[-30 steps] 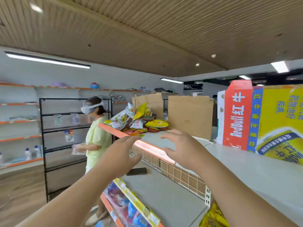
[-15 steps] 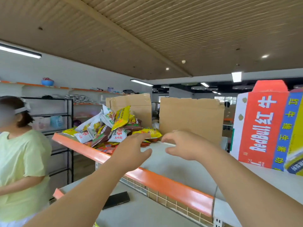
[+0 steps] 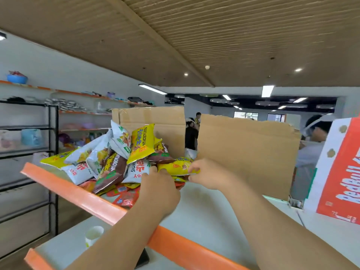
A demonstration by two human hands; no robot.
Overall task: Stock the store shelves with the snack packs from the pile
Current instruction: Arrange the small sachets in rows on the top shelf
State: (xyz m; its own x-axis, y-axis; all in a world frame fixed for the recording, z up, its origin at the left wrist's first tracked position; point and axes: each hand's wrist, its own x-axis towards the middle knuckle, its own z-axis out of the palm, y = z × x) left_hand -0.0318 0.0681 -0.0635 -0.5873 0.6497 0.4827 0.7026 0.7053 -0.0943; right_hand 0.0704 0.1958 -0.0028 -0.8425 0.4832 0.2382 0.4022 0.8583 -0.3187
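OK, both hands are at the right end of the snack pile (image 3: pixel 109 158), which sits heaped on the top shelf (image 3: pixel 78 193) behind its orange front lip. Right hand (image 3: pixel 209 176) has thumb and fingers pinched on the right edge of a yellow pack (image 3: pixel 175 167) lying flat at the pile's near corner. Left hand (image 3: pixel 159 190) shows me its back, fingertips against that pack's left end and a white pack (image 3: pixel 136 170) beside it; I can't tell whether it grips. Cardboard box (image 3: pixel 155 119) and cardboard sheet (image 3: pixel 247 152) stand behind the pile. Red Bull carton (image 3: pixel 339 172) at far right, well apart.
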